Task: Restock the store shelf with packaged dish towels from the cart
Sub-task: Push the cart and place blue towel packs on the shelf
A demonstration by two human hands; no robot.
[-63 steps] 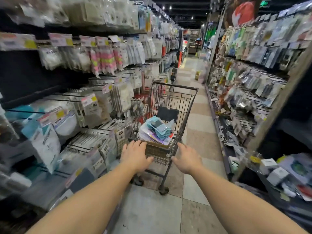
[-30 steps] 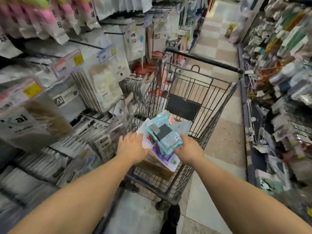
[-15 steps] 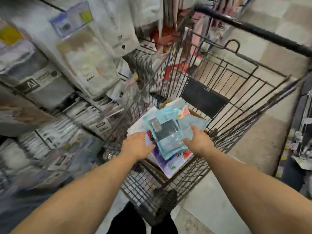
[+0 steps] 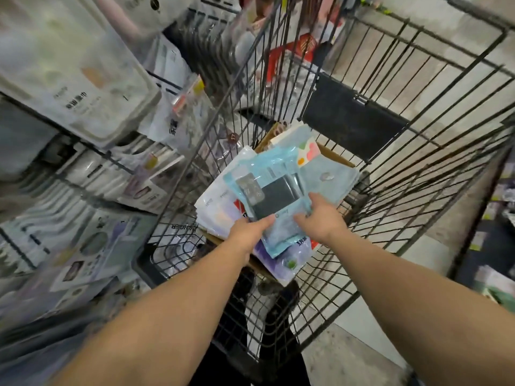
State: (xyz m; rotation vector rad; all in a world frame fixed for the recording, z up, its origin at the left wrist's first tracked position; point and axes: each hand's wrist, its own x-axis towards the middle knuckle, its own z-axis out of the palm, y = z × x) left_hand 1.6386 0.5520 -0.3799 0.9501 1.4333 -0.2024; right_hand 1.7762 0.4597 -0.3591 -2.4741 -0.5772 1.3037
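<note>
A dark wire shopping cart (image 4: pixel 412 112) stands in front of me, holding a stack of flat packaged dish towels in a cardboard box (image 4: pixel 333 156). The top pack (image 4: pixel 274 190) is light blue with a dark grey towel showing through its window. My left hand (image 4: pixel 249 231) grips the pack's near left edge, thumb on top. Over at the near right edge, my right hand (image 4: pixel 320 215) holds the same pack with fingers curled over it. Beneath it lie a white and purple pack (image 4: pixel 217 204) and another light blue pack (image 4: pixel 328 176).
The store shelf (image 4: pixel 83 168) on the left has wire hooks hung with white and grey packaged goods, close against the cart's left side. Tiled floor (image 4: pixel 362 324) shows to the right of the cart, and another shelf (image 4: pixel 496 246) lines the right edge.
I stepped up to the cart and leaned over it. Both hands went from the cart's near rim onto the top blue pack and now grip its near edges.
</note>
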